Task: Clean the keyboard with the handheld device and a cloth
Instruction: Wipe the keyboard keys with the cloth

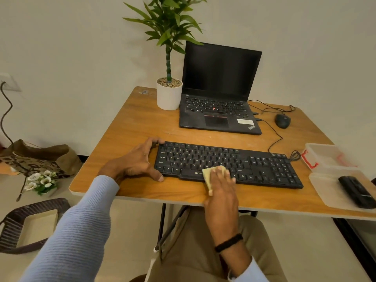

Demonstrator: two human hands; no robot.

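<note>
Wiping with the cloth; entries run outward from my hands.

Right hand (221,181): fingers laid flat and close together on top of the cloth (209,174), pressing it onto the front row of the keyboard (264,165), at the space bar. One corner of the cloth sticks out over the front edge beside my thumb. I cannot tell whether the thumb pinches it.

Left hand (138,161): spread wide, forefinger hooked at the far left corner, thumb at the near left corner. It grips that end of the keyboard between them.

Keyboard: black, lying flat across the near part of the table (126,127), its cable running back toward the laptop (219,102).

Handheld device (356,190): black, lying idle in a shallow clear tray (325,192) at the table's right edge, well apart from both hands. A clear box (323,155) with red clips sits just behind it.

Also present: plant pot (168,96), mouse (282,121).

Step in hand, by my reckoning: the cloth pass, low on the letter block.

Next move calls for sliding the cloth sideways along the rows toward the number pad. Pressure should be light enough not to catch the keys, with my left hand bracing the board against the push.
</note>
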